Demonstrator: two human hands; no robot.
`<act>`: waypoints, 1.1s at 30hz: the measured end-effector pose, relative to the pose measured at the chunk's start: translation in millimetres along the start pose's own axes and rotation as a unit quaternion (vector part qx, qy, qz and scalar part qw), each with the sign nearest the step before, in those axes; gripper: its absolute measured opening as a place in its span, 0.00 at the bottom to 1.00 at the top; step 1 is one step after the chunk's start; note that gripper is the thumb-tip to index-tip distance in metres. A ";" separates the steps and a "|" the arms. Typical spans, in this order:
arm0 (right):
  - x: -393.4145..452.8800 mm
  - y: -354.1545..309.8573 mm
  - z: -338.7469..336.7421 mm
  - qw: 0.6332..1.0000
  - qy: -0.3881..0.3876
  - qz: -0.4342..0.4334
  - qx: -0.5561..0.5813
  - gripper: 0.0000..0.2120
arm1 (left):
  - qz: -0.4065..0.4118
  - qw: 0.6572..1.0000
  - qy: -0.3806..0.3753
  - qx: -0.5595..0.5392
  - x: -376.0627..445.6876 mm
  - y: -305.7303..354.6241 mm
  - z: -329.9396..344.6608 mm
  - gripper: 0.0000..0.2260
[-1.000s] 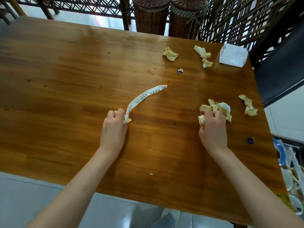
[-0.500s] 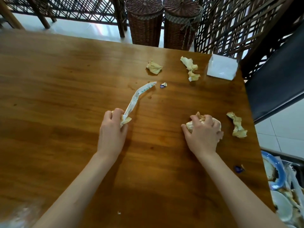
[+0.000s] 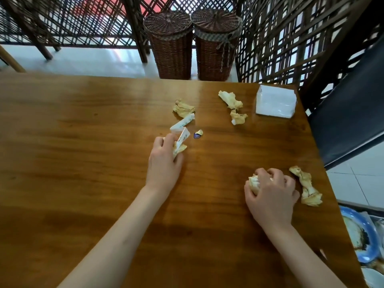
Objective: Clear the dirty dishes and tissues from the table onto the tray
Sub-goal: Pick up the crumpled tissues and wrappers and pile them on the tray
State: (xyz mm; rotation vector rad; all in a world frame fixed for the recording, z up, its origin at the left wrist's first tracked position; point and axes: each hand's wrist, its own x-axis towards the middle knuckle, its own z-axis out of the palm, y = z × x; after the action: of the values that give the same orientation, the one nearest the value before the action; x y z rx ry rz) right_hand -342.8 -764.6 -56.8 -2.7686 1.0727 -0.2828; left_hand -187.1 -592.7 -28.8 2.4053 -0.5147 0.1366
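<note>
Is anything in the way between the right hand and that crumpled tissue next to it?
Nothing visible. Only bare table lies between the right hand, which already grips a wad of tissues, and the crumpled tissue just to its right.

Just the one camera here, worn on your head, so you're looking forward and steeply down over the wooden worktop from its near side. It's wide-angle: the far edge bows and the lattice screen leans at the frame's edges. You're close in, with both forearms coming up from the bottom and your left hand and right hand sitting mid-frame. The view faces the far edge, where two wicker baskets stand on the floor just past the worktop. At the lower right, the frame catches a blue-rimmed plate below the worktop's edge. No second view, so nothing overlaps.
</note>
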 end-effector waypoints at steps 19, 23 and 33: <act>27.3 -12.8 0.8 1.000 -0.006 0.018 0.003 0.10 | 0.040 0.994 -0.097 0.031 88.2 18.5 61.3 0.17; 27.5 -12.2 3.0 1.000 -0.001 0.017 0.001 0.10 | 0.023 0.993 -0.107 0.038 90.5 22.1 64.8 0.19; 26.8 -12.6 4.1 1.000 0.015 0.013 0.005 0.10 | 0.033 0.993 -0.084 0.081 82.0 22.9 63.9 0.16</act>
State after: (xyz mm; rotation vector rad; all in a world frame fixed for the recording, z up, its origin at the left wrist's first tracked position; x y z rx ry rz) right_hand -314.2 -773.3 -55.0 -2.7483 1.1111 -0.3251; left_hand -123.2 -676.1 -46.0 2.5733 -0.6841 0.0052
